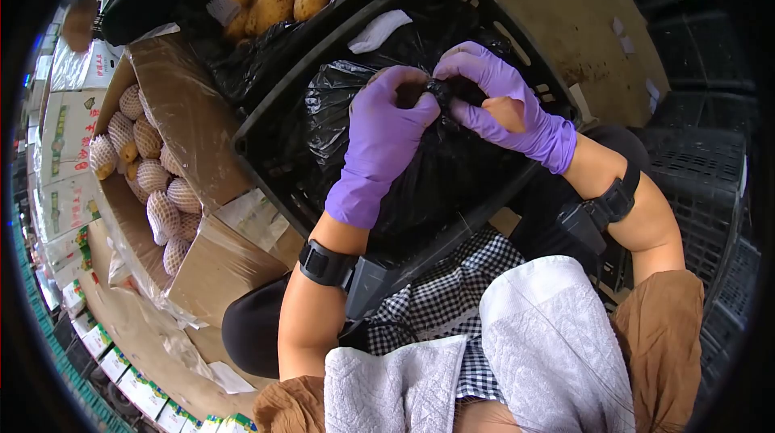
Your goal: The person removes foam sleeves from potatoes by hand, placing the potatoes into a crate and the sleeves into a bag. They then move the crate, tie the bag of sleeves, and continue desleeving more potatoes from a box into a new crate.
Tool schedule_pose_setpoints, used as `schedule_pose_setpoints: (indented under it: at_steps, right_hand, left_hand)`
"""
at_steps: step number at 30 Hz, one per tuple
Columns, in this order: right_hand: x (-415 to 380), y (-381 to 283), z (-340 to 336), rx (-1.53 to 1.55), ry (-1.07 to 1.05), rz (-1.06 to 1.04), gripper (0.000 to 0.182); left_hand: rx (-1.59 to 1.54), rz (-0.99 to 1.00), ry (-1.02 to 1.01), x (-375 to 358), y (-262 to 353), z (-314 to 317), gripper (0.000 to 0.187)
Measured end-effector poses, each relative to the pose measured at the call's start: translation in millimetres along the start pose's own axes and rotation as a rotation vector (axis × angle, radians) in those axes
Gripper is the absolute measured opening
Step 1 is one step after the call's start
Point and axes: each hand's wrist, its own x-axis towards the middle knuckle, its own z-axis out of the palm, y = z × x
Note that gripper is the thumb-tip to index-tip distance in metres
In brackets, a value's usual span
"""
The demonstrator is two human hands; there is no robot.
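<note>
A black plastic bag [331, 114] sits inside a black plastic crate [254, 163] in front of me. Its gathered, twisted neck is pinched between both hands near the crate's middle. My left hand [386, 130], in a purple glove, grips that neck from the left with thumb and fingers together. From the right, my right hand [504, 106] pinches the same bunched plastic; its purple glove is torn, and skin shows through. What fills the bag is hidden. On top of the bag, toward the far side, lies a piece of white foam netting [379, 32].
At left an open cardboard box [182, 102] holds several potatoes in foam nets [163, 215]. Beyond the crate, bare potatoes [273, 7] lie in another black container. Stacked black crates [686, 191] stand at right, beside a flat cardboard sheet [581, 13]. Printed cartons [73, 134] line the far left.
</note>
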Motion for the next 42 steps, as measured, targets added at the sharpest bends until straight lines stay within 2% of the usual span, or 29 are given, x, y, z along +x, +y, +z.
schedule_pose_setpoints:
  at_steps: [3, 6, 12, 14, 17, 18, 20, 21, 23, 25, 27, 30, 33, 34, 36, 37, 39, 40, 42]
  right_hand:
    - [1, -3, 3, 0.029, -0.025, 0.159, 0.026]
    - [5, -6, 4, 0.153, -0.068, 0.368, 0.026]
    - [7, -3, 7, 0.185, -0.036, 0.425, 0.027]
    - [7, 5, 6, 0.089, -0.080, 0.363, 0.027]
    - [8, 17, -1, 0.051, -0.087, 0.070, 0.031]
    - [9, 17, -3, 0.097, -0.108, 0.094, 0.032]
    - [10, 14, -5, 0.198, -0.156, 0.143, 0.034]
    - [12, 10, -4, 0.267, -0.182, 0.233, 0.034]
    - [12, 1, -1, 0.402, -0.230, 0.418, 0.034]
    - [11, 7, 1, 0.383, -0.191, 0.413, 0.035]
    - [11, 9, 0, 0.369, -0.167, 0.411, 0.037]
    - [11, -5, -3, 0.434, -0.130, 0.595, 0.034]
    - [15, 10, 2, 0.089, -0.027, 0.229, 0.033]
    - [17, 10, 4, 0.050, 0.002, 0.206, 0.031]
    - [16, 5, 8, -0.026, 0.060, 0.168, 0.029]
    - [16, 6, 7, -0.069, 0.013, 0.203, 0.028]
    - [11, 8, 7, -0.150, -0.088, 0.275, 0.027]
    - [10, 12, 5, -0.149, -0.220, 0.379, 0.027]
    - [8, 5, -1, -0.134, -0.202, 0.344, 0.027]
  left_hand:
    - [0.046, -0.092, 0.020, 1, 3, 4, 0.019]
    - [-0.380, -0.170, 0.038, 1, -9, 11, 0.017]
    - [-0.620, -0.186, -0.159, 5, -16, 6, 0.015]
    - [-0.473, -0.139, -0.150, 2, -11, 5, 0.015]
    - [-0.259, 0.019, -0.061, 0, -17, 10, 0.015]
    - [-0.188, 0.088, -0.015, 1, -17, 11, 0.016]
    - [-0.286, 0.076, 0.096, 0, -15, 13, 0.016]
    - [-0.335, 0.071, 0.155, 1, -14, 13, 0.017]
    - [-0.191, 0.160, 0.210, 1, -23, 14, 0.018]
    - [-0.108, 0.189, 0.262, -2, -25, 19, 0.018]
    - [-0.165, 0.224, 0.262, 0, -22, 19, 0.018]
    - [-0.132, 0.244, 0.269, 0, -18, 20, 0.018]
    - [-0.002, 0.161, 0.249, -12, -15, 29, 0.021]
    - [0.085, 0.122, 0.236, -17, -15, 33, 0.022]
    - [0.111, 0.059, 0.203, -22, -16, 37, 0.023]
    - [0.128, 0.057, 0.175, -19, -23, 36, 0.022]
    - [0.241, 0.141, 0.143, -19, -30, 34, 0.023]
    - [0.337, 0.230, 0.137, -19, -31, 33, 0.023]
    - [0.389, 0.278, 0.127, -19, -28, 28, 0.027]
